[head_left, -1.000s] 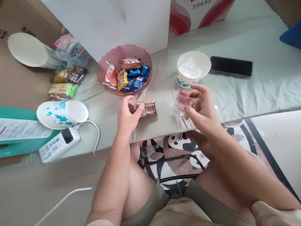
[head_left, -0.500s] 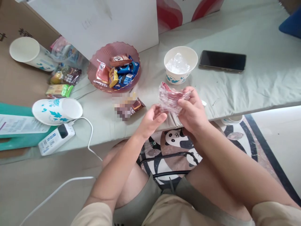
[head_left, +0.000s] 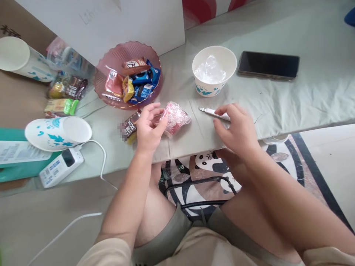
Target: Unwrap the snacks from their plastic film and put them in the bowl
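My left hand (head_left: 151, 127) is at the near side of the table, its thumb and fingers around the left edge of a crumpled clear plastic packet (head_left: 179, 120) with red and pink showing inside. My right hand (head_left: 237, 129) hovers over a slim white craft knife (head_left: 219, 113) that lies on the cloth, its metal tip pointing left. The index finger meets the handle while the thumb stays apart below it. Partly behind my left hand lies a brown cocoa snack packet (head_left: 131, 125).
A pink scalloped bowl (head_left: 101, 79) holds several wrapped snacks. Beyond my right hand stands a paper cup (head_left: 210, 88) with clear plastic inside, beside a phone (head_left: 269, 65). Left are a tipped paper cup (head_left: 52, 133), a white power bank (head_left: 61, 168) with a cable, and packaged snacks (head_left: 62, 107).
My right hand has let go of the plastic packet and moved down to the craft knife, which it mostly covered before. My left hand has moved left with the packet.
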Motion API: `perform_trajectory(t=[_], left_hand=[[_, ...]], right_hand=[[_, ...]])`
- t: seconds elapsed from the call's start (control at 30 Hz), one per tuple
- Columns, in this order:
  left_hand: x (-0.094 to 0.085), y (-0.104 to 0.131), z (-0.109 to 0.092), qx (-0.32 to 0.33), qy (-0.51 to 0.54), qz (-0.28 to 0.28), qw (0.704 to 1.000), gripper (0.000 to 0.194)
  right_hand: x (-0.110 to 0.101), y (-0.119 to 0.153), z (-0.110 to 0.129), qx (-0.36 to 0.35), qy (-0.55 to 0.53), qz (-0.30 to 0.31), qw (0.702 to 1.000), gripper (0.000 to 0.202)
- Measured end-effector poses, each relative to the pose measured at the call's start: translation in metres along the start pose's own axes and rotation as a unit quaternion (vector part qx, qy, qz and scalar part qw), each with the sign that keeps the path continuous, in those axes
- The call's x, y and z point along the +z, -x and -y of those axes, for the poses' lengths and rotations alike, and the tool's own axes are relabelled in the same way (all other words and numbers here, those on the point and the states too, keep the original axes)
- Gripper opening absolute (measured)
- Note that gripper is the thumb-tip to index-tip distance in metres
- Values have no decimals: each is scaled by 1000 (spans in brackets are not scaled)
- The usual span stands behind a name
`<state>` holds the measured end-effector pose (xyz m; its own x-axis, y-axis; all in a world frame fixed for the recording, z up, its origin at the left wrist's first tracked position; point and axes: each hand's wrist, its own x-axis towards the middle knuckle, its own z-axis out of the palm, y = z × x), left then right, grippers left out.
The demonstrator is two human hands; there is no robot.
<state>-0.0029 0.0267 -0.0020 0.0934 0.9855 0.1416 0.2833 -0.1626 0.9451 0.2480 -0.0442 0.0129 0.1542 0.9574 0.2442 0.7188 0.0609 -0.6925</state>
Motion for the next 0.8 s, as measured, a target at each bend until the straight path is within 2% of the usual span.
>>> perform_trajectory(t=[0.07,0.13,0.2,0.23,0.4,0.53,0.6,0.7,0.73,0.8], left_hand=[[-4,3,-3,-10,1,20,1000,45],[-5,7,-8,-38,8,74,996,38],[-3,11,-12,-62,-4,125,990,29],[-2,13,-13,-65,-13,133,989,26],[4,14,-9,-31,-31,100,994,29],[-2,15,-8,32,-30,95,995,31],[-9,18,-12,61,-58,130,988,42],[-18,24,-18,83,-157,229,957,75],[-20,26,-19,82,-188,246,947,80],[-22,27,-17,72,-212,236,945,79]], right_hand=[[4,-1,-9,2,71,2,997,21],[9,-2,-19,6,123,-1,992,27],[12,-4,-26,9,144,-7,989,24],[13,-4,-28,10,145,-10,989,20],[12,-7,-21,4,97,-15,995,12],[13,-3,-3,2,11,18,1000,10],[15,0,3,2,-30,45,999,7],[18,1,8,-10,-81,75,994,4],[18,1,8,-17,-92,77,993,5],[18,0,8,-27,-107,72,991,9]])
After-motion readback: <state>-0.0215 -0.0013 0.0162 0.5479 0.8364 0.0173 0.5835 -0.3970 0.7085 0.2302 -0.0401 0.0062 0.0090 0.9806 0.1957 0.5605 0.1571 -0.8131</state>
